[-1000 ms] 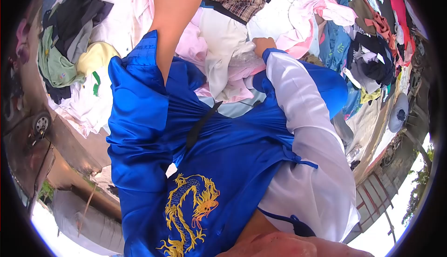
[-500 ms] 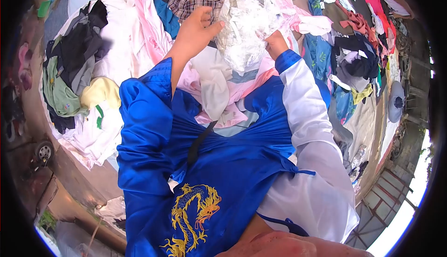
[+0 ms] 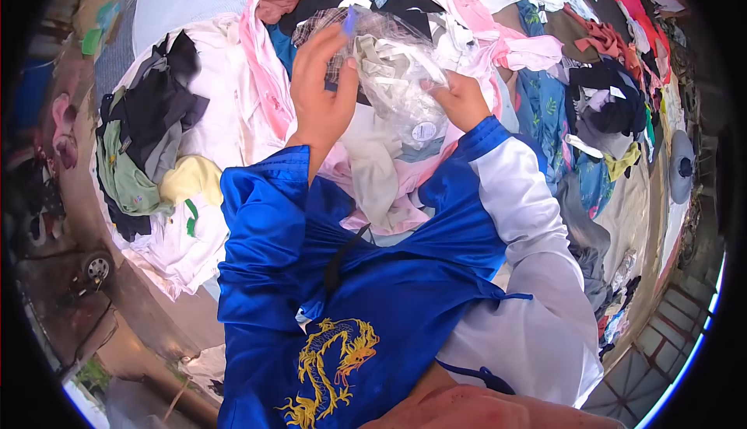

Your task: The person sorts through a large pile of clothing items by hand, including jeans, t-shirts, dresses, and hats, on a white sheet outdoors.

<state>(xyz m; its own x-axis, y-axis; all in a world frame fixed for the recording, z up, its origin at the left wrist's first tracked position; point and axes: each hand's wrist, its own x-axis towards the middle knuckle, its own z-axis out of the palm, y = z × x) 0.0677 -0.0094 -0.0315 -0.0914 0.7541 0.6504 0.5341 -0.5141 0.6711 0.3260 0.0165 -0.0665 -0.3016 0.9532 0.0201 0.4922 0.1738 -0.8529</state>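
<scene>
Gripping the clear plastic bag [image 3: 401, 79] from both sides above the clothes pile [image 3: 233, 110], the left hand [image 3: 323, 91] and right hand [image 3: 459, 101] are doing best keeping it taut and steady.

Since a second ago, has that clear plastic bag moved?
Yes. The plastic bag has come up off the pale clothes near the blue shirt's chest and now sits higher, before the plaid cloth, held between the left hand and right hand.

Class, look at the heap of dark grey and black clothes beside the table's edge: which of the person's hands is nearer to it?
Left. The left hand lies closer to the dark clothes heap; the right hand is farther, beyond the clear plastic packet.
</scene>
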